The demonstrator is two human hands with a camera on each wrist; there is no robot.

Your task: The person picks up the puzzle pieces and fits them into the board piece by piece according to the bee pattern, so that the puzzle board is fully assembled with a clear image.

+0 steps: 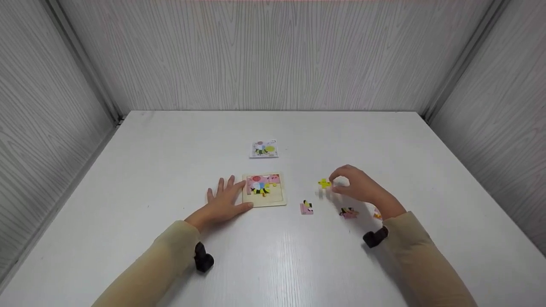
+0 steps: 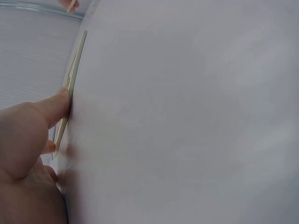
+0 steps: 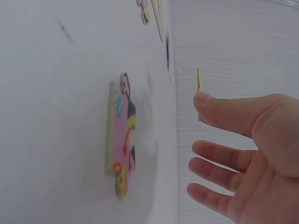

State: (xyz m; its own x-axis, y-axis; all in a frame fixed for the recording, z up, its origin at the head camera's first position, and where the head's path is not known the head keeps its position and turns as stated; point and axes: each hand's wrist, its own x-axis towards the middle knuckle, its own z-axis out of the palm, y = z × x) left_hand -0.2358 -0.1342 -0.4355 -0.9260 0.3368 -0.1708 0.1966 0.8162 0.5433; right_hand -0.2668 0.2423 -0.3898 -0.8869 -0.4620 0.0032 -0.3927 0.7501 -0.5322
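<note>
My right hand (image 1: 358, 185) pinches a yellow puzzle piece (image 1: 324, 183) between thumb and forefinger, raised above the table. In the right wrist view that piece (image 3: 199, 79) appears edge-on, the other fingers spread below it. A square wooden puzzle board (image 1: 275, 200) lies to the left, its upper part filled with bee-picture pieces and its lower right bare wood. The spread left hand (image 1: 222, 205) rests beside it, thumb and forefinger touching the board's left side. In the left wrist view the thumb (image 2: 56, 105) presses on the board's edge (image 2: 79, 56).
Loose pink puzzle pieces lie on the white table: one (image 1: 306, 208) right of the board, another (image 1: 349, 212) under the right hand, and a third (image 1: 377, 214) partly hidden by the right wrist. Behind the board lies a bee picture card (image 1: 264, 149). Grey panels surround the table.
</note>
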